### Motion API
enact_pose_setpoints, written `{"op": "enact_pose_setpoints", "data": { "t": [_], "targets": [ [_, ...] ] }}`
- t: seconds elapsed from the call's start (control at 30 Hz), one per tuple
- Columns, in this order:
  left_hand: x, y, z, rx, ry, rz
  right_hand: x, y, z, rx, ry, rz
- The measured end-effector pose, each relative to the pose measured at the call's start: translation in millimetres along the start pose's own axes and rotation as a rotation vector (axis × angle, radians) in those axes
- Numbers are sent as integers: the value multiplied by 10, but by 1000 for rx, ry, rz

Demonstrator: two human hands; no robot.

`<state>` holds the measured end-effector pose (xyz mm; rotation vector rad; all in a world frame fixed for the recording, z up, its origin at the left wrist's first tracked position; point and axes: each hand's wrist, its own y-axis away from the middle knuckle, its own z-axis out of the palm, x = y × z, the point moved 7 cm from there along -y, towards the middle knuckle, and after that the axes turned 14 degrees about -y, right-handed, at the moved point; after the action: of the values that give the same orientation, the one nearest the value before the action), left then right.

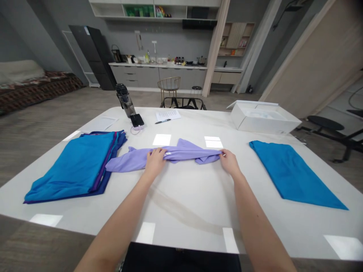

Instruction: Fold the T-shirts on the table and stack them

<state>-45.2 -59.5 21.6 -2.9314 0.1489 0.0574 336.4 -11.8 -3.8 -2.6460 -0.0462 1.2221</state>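
A lavender garment (pixel 187 153) lies bunched lengthwise across the middle of the white table (pixel 193 196). My left hand (pixel 155 161) grips it left of its middle, beside a small white label. At its right end my right hand (pixel 229 161) pinches the edge between thumb and fingers. The garment's left end trails toward a stack of folded blue and purple cloths (pixel 76 162). Right of my right hand, apart from it, a folded blue cloth (pixel 295 173) lies flat. The exact kind of the lavender garment cannot be made out.
A white box (pixel 263 117) with its lid raised stands at the back right. Toward the back left are a water bottle (pixel 126 100), a black phone (pixel 137 120) with a cable, a pen (pixel 163 121) and printed paper (pixel 170 114). Chairs stand beyond the far edge.
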Motion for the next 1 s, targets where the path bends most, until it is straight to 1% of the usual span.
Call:
{"op": "enact_pose_setpoints", "data": {
  "t": [0.1,0.17,0.23,0.27,0.33,0.37,0.4,0.43,0.5,0.53,0.57,0.6,0.67,0.73,0.83,0.9,0.97,1.0],
  "targets": [
    [136,91,40,-46,122,150,77,75,-121,29,101,40],
    [287,192,52,-94,222,271,97,139,-250,41,175,84],
    [468,308,33,-146,333,381,66,207,-389,71,238,116],
    [560,362,12,-173,396,434,13,238,-453,110,255,110],
    [692,433,-54,-207,519,498,-174,297,-512,208,231,40],
    [712,438,-88,-205,557,496,-298,323,-479,234,190,-20],
    [690,419,-115,-183,559,460,-433,346,-389,218,139,-91],
    [623,382,-133,-143,518,388,-569,368,-249,161,91,-162],
    [381,294,-135,-53,336,169,-809,429,135,-50,55,-280],
    [248,264,-118,-32,233,61,-890,467,321,-145,79,-307],
    [131,246,-85,-40,148,-23,-940,502,477,-216,116,-310],
    [42,236,-33,-77,88,-79,-967,531,606,-279,151,-295],
    [-45,232,80,-176,29,-121,-977,577,775,-396,185,-226],
    [-38,227,140,-219,20,-136,-986,625,847,-511,177,-147],
    [119,173,112,-147,135,-113,-1052,732,848,-666,153,-53],
    [297,125,56,-81,298,-17,-1116,866,866,-849,62,17],
    [486,107,-18,-44,466,141,-1189,1017,886,-1064,-101,82],
    [566,115,-56,-44,534,222,-1218,1057,879,-1136,-179,97]
  ]
}}
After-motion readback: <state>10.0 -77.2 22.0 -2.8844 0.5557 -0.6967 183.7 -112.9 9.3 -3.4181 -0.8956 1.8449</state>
